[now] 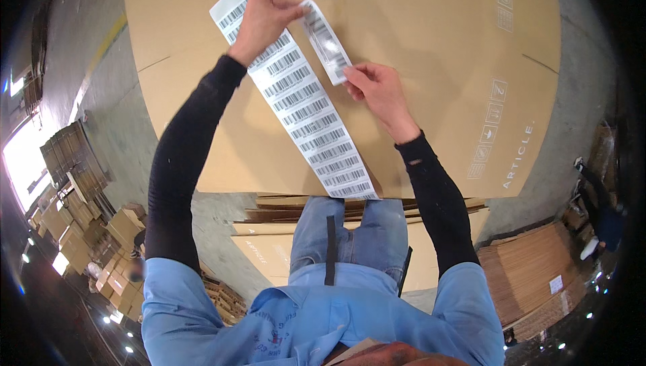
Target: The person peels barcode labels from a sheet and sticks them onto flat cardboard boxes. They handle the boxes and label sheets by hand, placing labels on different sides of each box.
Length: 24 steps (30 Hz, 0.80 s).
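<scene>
A single white barcode label (327,41) is stretched between my two hands above a large flat brown cardboard sheet (431,96). My left hand (264,19) pinches its upper left end between thumb and finger. At the lower right end, my right hand (380,90) grips the label's corner. Beneath my left hand and wrist runs a long white strip of barcode labels (306,107), lying aslant on the cardboard down to its near edge. My left hand covers part of the strip near its far end.
Dark printed handling symbols (494,103) mark the cardboard's right side. Below its near edge lie more stacked cardboard sheets (269,248). Piled brown boxes (74,231) stand at the left. At the right are a cardboard stack (525,275) and another person (602,211) on the grey floor.
</scene>
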{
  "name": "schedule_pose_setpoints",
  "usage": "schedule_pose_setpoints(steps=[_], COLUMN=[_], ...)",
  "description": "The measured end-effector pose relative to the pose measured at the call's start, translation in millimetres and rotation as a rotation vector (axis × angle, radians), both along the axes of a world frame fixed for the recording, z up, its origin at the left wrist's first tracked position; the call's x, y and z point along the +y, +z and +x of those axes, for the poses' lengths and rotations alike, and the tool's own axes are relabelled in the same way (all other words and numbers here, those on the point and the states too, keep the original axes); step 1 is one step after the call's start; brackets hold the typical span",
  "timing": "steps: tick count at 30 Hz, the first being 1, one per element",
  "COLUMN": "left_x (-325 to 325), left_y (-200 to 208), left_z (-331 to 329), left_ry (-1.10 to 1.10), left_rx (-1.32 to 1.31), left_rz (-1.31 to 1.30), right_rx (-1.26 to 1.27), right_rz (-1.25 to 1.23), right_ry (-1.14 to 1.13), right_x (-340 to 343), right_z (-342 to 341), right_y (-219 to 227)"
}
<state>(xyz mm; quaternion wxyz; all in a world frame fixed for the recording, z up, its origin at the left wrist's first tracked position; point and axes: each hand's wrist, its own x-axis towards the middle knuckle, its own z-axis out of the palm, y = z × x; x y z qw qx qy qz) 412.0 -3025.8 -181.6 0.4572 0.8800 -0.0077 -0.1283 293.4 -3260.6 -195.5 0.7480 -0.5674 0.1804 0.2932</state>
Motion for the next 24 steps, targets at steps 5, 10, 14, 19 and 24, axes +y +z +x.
schedule_pose_setpoints(steps=[5, 10, 14, 19, 24], left_x=[7, -8, -23, -25, -23], left_y=[-50, -76, -92, -118, -135], left_z=[100, 159, 184, 194, 192], left_ry=[-0.139, -0.105, -0.149, -0.115, -0.05], left_rx=[0.083, -0.093, -0.156, -0.139, -0.194], left_rz=[0.182, 0.196, 0.308, 0.241, 0.205], right_rx=[0.093, 0.105, 0.113, 0.07, 0.099], right_rz=[0.021, -0.08, -0.2, -0.269, -0.246], right_ry=[-0.182, -0.282, -0.233, -0.35, -0.369], right_x=[38, 61, 68, 74, 74], right_z=[50, 106, 134, 147, 149], right_y=[-46, -83, -106, -119, -119])
